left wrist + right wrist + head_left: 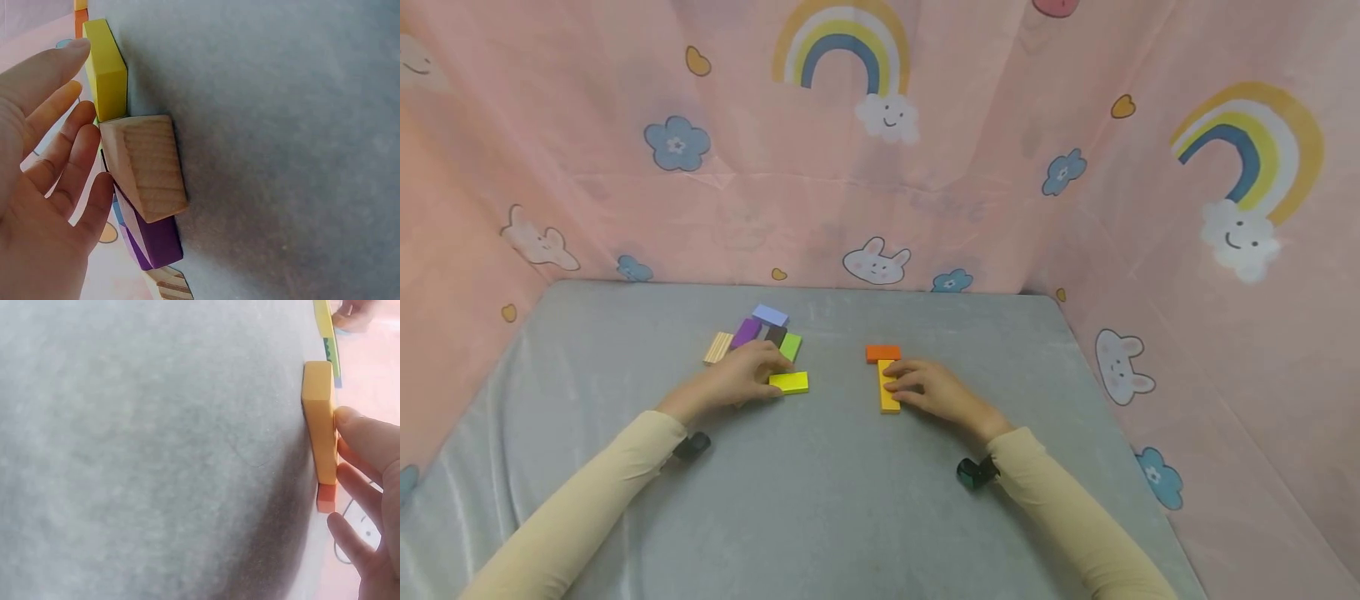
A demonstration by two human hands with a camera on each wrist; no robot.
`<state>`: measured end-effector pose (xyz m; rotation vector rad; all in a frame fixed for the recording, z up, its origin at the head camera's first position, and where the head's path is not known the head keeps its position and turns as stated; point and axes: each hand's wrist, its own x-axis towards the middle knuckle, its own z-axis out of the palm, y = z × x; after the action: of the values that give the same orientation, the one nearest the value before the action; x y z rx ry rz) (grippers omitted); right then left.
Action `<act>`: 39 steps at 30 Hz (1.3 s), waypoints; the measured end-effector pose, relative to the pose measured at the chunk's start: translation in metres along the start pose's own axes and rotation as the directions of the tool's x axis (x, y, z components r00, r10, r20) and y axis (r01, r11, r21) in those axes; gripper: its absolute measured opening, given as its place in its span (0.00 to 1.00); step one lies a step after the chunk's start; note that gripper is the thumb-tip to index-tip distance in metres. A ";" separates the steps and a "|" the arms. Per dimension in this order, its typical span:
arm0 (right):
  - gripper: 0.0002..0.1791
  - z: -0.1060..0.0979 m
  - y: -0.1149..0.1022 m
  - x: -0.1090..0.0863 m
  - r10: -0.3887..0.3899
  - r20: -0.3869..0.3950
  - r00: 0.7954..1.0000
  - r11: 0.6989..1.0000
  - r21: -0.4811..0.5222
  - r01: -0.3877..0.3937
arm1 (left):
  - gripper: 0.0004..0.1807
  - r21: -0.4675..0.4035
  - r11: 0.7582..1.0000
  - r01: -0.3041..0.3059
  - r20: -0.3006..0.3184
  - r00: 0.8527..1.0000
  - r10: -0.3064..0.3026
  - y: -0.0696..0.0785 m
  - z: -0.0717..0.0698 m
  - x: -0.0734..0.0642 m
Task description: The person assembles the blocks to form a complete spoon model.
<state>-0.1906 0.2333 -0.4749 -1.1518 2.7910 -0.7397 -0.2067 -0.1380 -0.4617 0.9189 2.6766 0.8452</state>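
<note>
Pink printed curtain (977,208) stands behind a grey-covered desk (850,500). Left: a cluster of coloured blocks (746,333); before it, the left hand (737,379), loosely spread, without visible grip, thumb at a yellow block (792,383). Right: an orange block (883,353) abuts an amber block (889,403); the right hand (942,396), fingers relaxed, rests its fingertips upon the latter. Blocks judged light, rigid, slightly slippery; best pinched across the long sides.

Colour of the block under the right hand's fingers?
The block is plain yellow-orange; it shows best in the right wrist view.
</note>
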 end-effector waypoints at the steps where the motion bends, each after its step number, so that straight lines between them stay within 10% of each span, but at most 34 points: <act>1: 0.11 0.000 0.000 0.000 -0.005 0.001 1.000 1.000 -0.008 0.005 | 0.21 0.003 1.000 -0.001 0.000 1.000 0.001 0.000 0.000 0.000; 30: 0.14 0.002 0.010 0.006 -0.012 -0.033 0.999 1.000 0.013 0.012 | 0.20 -0.074 0.997 0.038 -0.114 0.992 -0.046 0.000 -0.001 -0.018; 39: 0.14 0.003 0.010 0.007 -0.018 -0.028 0.999 1.000 0.013 0.019 | 0.20 -0.223 0.953 0.203 -0.272 0.926 -0.261 0.001 0.008 -0.042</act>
<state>-0.2018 0.2332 -0.4807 -1.1756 2.7973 -0.7809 -0.1701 -0.1594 -0.4675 0.4451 2.8092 1.2426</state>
